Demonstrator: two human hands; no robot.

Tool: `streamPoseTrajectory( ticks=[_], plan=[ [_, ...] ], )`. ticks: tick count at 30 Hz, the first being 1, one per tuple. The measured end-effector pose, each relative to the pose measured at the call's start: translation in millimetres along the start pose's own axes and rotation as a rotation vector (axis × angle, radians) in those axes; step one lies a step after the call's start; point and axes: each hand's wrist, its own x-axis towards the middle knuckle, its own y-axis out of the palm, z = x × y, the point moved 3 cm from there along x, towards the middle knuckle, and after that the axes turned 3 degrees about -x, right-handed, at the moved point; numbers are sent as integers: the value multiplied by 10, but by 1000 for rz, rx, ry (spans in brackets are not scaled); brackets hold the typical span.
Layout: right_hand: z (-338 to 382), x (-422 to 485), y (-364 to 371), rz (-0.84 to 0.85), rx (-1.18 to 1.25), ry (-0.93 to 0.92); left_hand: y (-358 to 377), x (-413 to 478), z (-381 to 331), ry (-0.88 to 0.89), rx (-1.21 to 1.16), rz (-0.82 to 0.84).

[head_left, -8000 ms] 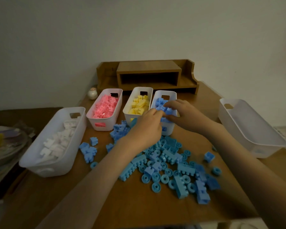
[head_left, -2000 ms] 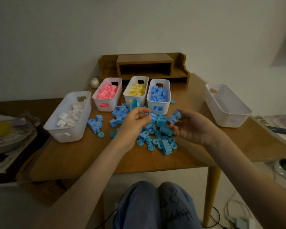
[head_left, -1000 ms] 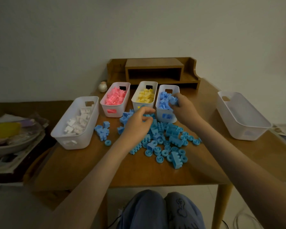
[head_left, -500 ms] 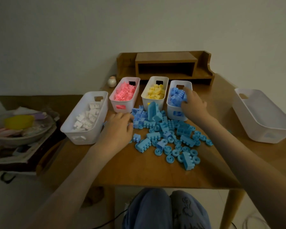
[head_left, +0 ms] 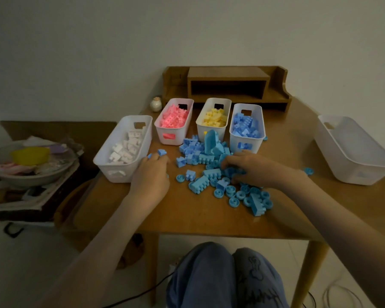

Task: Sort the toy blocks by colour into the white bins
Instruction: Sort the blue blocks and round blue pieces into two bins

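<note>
Several loose blue blocks and round blue pieces lie piled mid-table. My left hand rests on the pile's left fringe beside the bin of white blocks, fingers curled down over a few blue blocks; two more show at its fingertips. My right hand is in the pile with fingers curled round blue blocks. Behind the pile stand the pink bin, the yellow bin and the blue bin, each holding blocks of its colour.
An empty white bin sits at the table's right edge. A wooden shelf and a small jar stand at the back. A low side table with a cluttered bowl is left. My knees are below the front edge.
My right hand has left the blue bin and come down into the pile. My left hand has slid further left onto the small group of blue blocks beside the bin of white blocks.
</note>
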Motion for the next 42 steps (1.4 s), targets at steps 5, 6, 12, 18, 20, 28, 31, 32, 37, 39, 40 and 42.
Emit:
streamPoseTrajectory(
  ticks=[5, 6, 12, 18, 20, 28, 31, 32, 37, 39, 40, 42],
  plan=[
    [3, 6, 1, -94, 48, 1, -29, -71, 60, -41, -261, -4],
    [-4, 4, 2, -104, 64, 14, -26, -97, 73, -59, -273, -8],
    [-8, -39, -9, -212, 187, 49, 41, -159, 120, -170, -210, -35],
    [72, -69, -42, -227, 202, 33, 45, -184, 47, -148, -169, -156],
    [78, -68, -60, -244, 185, 23, 43, -187, 12, -149, -158, -154],
    [234, -117, -28, -56, 249, -72, -15, -195, -113, -75, -310, -134],
    [262, -68, 35, 16, 192, -79, 30, -171, -117, -116, -214, -135],
    [271, -41, 49, 28, 159, -80, 52, -151, -126, -124, -131, -141],
    [311, 81, 86, 38, 99, -77, 21, -13, -225, -110, 16, -155],
    [306, 111, 94, 43, 95, -75, 0, 30, -246, -71, -40, -132],
    [294, 113, 95, 45, 94, -73, 10, 39, -271, -21, -64, -104],
    [261, 108, 98, 23, 117, -67, 56, 27, -322, 89, -96, 20]
  ],
)
